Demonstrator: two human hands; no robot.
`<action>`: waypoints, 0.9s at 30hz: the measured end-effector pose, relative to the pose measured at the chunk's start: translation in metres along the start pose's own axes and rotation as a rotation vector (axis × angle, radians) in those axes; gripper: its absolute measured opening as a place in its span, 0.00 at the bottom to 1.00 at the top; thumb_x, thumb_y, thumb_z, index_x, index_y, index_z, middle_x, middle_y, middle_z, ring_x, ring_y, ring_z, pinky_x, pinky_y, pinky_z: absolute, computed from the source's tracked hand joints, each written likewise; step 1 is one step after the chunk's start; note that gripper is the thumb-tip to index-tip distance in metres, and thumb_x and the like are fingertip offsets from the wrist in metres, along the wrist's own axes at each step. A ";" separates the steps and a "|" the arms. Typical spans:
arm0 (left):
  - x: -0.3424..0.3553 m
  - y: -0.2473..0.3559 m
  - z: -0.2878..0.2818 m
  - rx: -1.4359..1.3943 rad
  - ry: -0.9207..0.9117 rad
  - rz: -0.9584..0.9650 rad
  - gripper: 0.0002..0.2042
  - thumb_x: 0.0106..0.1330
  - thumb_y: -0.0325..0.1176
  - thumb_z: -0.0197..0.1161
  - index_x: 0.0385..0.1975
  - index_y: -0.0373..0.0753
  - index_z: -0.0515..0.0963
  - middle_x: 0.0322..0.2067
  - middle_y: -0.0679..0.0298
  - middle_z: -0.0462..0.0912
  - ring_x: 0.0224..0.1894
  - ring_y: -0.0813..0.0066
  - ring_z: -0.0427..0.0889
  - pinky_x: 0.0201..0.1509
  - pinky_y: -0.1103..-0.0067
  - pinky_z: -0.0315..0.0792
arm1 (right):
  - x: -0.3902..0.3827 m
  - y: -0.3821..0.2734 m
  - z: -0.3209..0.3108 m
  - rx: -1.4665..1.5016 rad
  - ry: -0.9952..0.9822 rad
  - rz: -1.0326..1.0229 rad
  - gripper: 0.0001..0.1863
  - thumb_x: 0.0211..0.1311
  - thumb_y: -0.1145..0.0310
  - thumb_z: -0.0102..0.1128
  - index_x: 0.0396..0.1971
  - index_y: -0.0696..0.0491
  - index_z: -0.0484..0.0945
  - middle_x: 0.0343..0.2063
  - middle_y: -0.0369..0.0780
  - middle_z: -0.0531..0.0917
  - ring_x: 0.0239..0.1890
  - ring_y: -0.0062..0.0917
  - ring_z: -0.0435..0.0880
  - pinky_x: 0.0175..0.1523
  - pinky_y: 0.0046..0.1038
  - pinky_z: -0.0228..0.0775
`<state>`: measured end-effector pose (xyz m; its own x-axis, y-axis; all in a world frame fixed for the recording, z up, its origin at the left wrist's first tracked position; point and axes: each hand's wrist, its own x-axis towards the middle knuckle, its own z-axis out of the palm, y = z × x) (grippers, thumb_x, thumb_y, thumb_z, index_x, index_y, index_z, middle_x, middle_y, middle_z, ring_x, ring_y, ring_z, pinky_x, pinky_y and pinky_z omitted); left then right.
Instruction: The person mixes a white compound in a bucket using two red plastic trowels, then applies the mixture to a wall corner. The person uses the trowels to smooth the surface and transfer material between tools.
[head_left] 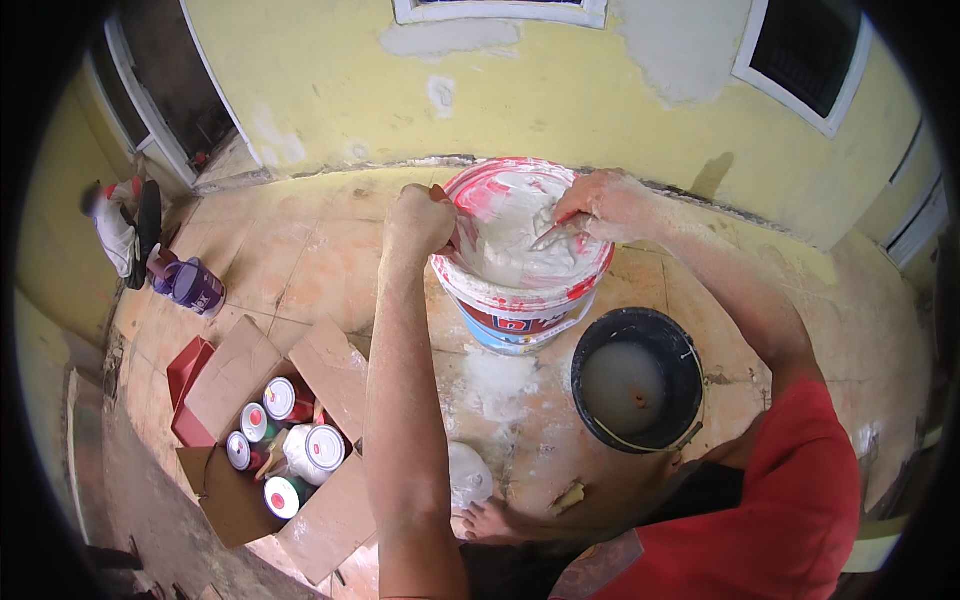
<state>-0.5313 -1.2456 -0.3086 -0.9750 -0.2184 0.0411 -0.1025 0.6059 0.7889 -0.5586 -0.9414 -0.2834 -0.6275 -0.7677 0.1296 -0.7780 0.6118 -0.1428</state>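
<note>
A large white bucket (pixel 528 297) with red smears round its rim stands in front of me, holding thick white paste (pixel 510 235). My left hand (pixel 425 220) is closed on the left side of the bucket's rim. Over the paste at the right side, my right hand (pixel 606 204) has its fingers bent closed and dips toward the mix. A thin, paste-coated edge shows by its fingertips, but I cannot make out what it belongs to. Pale dust covers both forearms.
A black bucket (pixel 690 385) of cloudy water stands right of the white one. At left, an open cardboard box (pixel 240 375) holds several paint cans (pixel 325 447). Farther left, a person (pixel 120 235) sits by a purple bucket (pixel 198 290). A patched yellow wall (pixel 560 90) rises beyond.
</note>
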 end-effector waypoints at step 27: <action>-0.026 0.013 -0.023 -0.023 0.046 -0.026 0.12 0.65 0.30 0.58 0.35 0.25 0.82 0.24 0.47 0.88 0.26 0.59 0.90 0.37 0.69 0.84 | 0.029 -0.010 0.028 -0.127 0.144 0.167 0.20 0.58 0.69 0.58 0.48 0.41 0.90 0.40 0.46 0.90 0.48 0.40 0.88 0.54 0.45 0.80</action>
<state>-0.5032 -1.2490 -0.2852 -0.9618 -0.2694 0.0483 -0.1226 0.5818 0.8041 -0.5684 -0.9749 -0.3056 -0.7387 -0.6241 0.2546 -0.6547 0.7542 -0.0507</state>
